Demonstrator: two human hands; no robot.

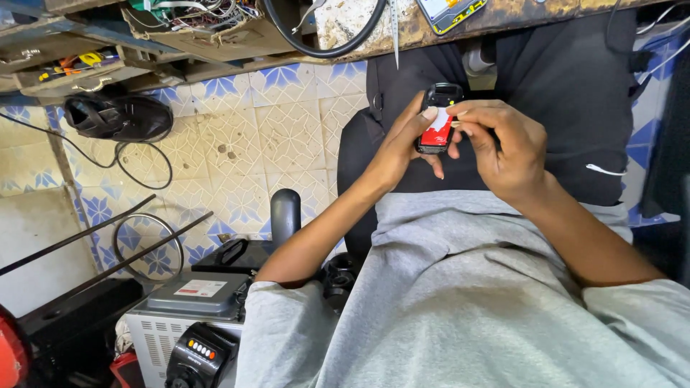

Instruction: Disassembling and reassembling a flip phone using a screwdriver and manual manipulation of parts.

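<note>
I am seated and looking down at my lap, where both my hands meet just right of the frame's centre, over my black trousers (575, 93). My left hand (399, 147) cradles a small black phone (437, 118) with a red and white panel on its back, fingers curled behind it and the thumb lying along its edge. My right hand (507, 147) is mostly closed, its thumb and forefinger pinching at the upper right edge of the phone where the panel meets the body. To do this well, I judge the left hand should hold the phone firm and level while the right works with fingertip pressure only, so nothing slips toward the tiled floor (280, 144) at centre left. My grey shirt (460, 302) fills the lower frame. A cluttered workbench (445, 29) runs along the top, a black shoe (118, 115) sits at upper left, and a grey machine (190, 316) stands at lower left
</note>
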